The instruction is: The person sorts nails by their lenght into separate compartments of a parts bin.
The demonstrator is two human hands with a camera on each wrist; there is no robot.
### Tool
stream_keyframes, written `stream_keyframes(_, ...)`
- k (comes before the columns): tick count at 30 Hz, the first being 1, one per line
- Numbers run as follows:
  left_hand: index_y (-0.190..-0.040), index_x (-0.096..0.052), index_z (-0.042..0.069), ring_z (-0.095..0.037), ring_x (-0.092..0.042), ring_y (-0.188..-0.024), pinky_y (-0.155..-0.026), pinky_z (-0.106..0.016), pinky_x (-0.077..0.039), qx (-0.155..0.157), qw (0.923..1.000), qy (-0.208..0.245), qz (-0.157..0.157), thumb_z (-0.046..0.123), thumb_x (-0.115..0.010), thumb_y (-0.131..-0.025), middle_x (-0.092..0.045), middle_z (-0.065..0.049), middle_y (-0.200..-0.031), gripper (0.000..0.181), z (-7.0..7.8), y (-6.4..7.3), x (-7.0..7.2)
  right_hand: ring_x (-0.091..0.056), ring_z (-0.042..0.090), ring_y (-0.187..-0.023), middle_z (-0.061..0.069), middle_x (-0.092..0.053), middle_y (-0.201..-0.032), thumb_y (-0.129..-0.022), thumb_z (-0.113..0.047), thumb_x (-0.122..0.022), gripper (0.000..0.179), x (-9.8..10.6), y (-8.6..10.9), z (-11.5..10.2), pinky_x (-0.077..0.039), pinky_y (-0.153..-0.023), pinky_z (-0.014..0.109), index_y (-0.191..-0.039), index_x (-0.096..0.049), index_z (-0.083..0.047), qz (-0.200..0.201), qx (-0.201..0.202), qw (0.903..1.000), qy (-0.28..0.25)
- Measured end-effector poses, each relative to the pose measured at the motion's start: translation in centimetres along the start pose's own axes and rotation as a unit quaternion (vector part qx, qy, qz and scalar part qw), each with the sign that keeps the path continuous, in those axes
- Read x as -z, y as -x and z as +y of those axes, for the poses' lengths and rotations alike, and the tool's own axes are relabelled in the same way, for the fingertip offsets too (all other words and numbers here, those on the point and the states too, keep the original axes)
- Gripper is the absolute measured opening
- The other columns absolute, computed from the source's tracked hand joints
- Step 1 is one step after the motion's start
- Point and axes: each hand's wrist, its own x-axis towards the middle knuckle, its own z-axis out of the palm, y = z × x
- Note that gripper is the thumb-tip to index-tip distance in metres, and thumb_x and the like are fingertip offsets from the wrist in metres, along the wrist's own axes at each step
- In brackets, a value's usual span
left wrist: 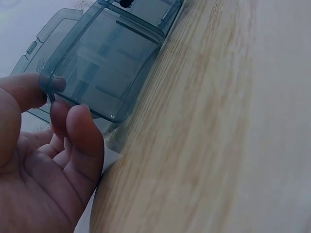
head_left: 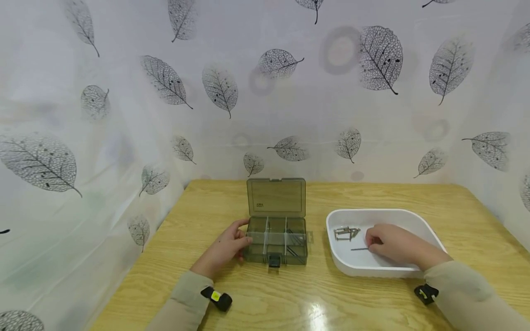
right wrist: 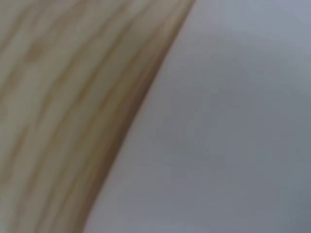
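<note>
Leaf-printed sheeting (head_left: 273,105) backs the tabletop (head_left: 265,299): white tray (head_left: 372,272) right, open box (head_left: 256,256) left. My left grip (head_left: 229,242), clamped on the box's left side, should steady it. My right grip (head_left: 391,244) should clear the tray's left wall and far-left screws (head_left: 344,230), pinching squarely the thin rod (head_left: 359,249) at its fingertips; whether it's clamped, I can't tell.

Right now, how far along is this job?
Apparently done: dark pins in the right side of the divided box. In hand: left hand grips the box; right hand is at a pin in the white tray, possibly pinching it. Remaining, seemingly: brass-coloured screws in the tray.
</note>
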Motion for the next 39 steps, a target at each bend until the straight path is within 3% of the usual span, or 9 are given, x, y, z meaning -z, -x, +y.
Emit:
stream_keyframes(11,-0.159,-0.026,0.013,-0.021,-0.052,-0.064,-0.062,-0.04,-0.056,-0.009,0.9999,-0.006,0.002,0.022,-0.063,-0.102,-0.055,-0.013,-0.091,0.068,0.1,0.1,0.0,-0.046,0.006,-0.068,-0.011,-0.05,-0.071,-0.087,-0.009,-0.068,0.017,-0.1,0.1,-0.2,-0.04,-0.062,0.026,-0.081,-0.059,-0.022,0.005,-0.011,0.9999,-0.003)
stream_keyframes(18,-0.159,-0.025,0.013,-0.021,-0.052,-0.064,-0.062,-0.04,-0.056,-0.008,1.0,-0.004,0.001,0.021,-0.063,-0.102,-0.054,-0.012,-0.091,0.068,0.2,0.1,-0.1,-0.056,0.005,-0.08,-0.012,-0.065,-0.087,-0.087,-0.002,-0.064,0.023,0.2,-0.3,-1.2,-0.051,-0.074,0.033,-0.098,-0.076,-0.018,0.049,0.018,0.9987,0.001)
stream_keyframes(21,-0.159,-0.025,0.013,-0.022,-0.052,-0.064,-0.063,-0.04,-0.056,-0.008,1.0,-0.004,0.001,0.021,-0.063,-0.102,-0.054,-0.012,-0.091,0.068,0.2,0.1,-0.1,-0.056,0.005,-0.081,-0.013,-0.065,-0.089,-0.086,0.0,-0.065,0.023,0.4,-0.5,-1.9,-0.052,-0.074,0.032,-0.096,-0.076,-0.018,0.068,0.034,0.9971,-0.002)
stream_keyframes(27,-0.16,-0.025,0.014,-0.022,-0.053,-0.064,-0.063,-0.041,-0.056,-0.004,1.0,-0.004,0.002,0.023,-0.063,-0.102,-0.055,-0.013,-0.091,0.069,0.2,0.2,-0.1,-0.047,0.003,-0.071,-0.015,-0.05,-0.075,-0.085,-0.001,-0.064,0.019,0.8,-0.7,-4.0,-0.044,-0.064,0.026,-0.092,-0.07,-0.019,0.093,0.051,0.9941,-0.02)
stream_keyframes(39,-0.159,-0.026,0.015,-0.022,-0.052,-0.064,-0.064,-0.041,-0.056,-0.006,1.0,0.001,0.004,0.022,-0.063,-0.103,-0.054,-0.013,-0.091,0.068,0.4,0.2,-0.2,-0.047,0.004,-0.07,-0.016,-0.051,-0.076,-0.09,-0.005,-0.064,0.017,0.8,-2.1,-8.4,-0.044,-0.064,0.028,-0.092,-0.069,-0.022,0.099,0.072,0.992,-0.032)
